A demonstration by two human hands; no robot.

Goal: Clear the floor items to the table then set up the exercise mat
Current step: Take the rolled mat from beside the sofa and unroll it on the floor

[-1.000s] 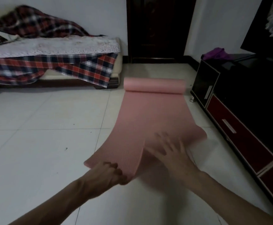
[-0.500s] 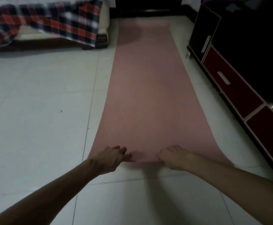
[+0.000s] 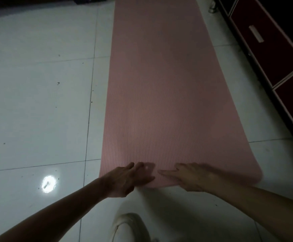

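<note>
The pink ribbed exercise mat (image 3: 159,84) lies unrolled and flat on the white tiled floor, running away from me out of the top of the view. My left hand (image 3: 128,179) rests palm down on the mat's near edge, fingers stretched forward. My right hand (image 3: 189,177) lies flat beside it on the same edge, fingers spread and pointing left. Neither hand is closed around the mat. The near right corner (image 3: 253,173) curls up slightly.
A dark cabinet with red drawers (image 3: 273,49) runs along the mat's right side, close to it. Open tiled floor (image 3: 37,102) spreads to the left, with a bright light reflection (image 3: 48,183). My pale-clothed leg (image 3: 130,226) is just below the hands.
The mat has rolled out fully and now lies flat. My hands have let go of its near edge and rest flat on it. My view has tilted down.
</note>
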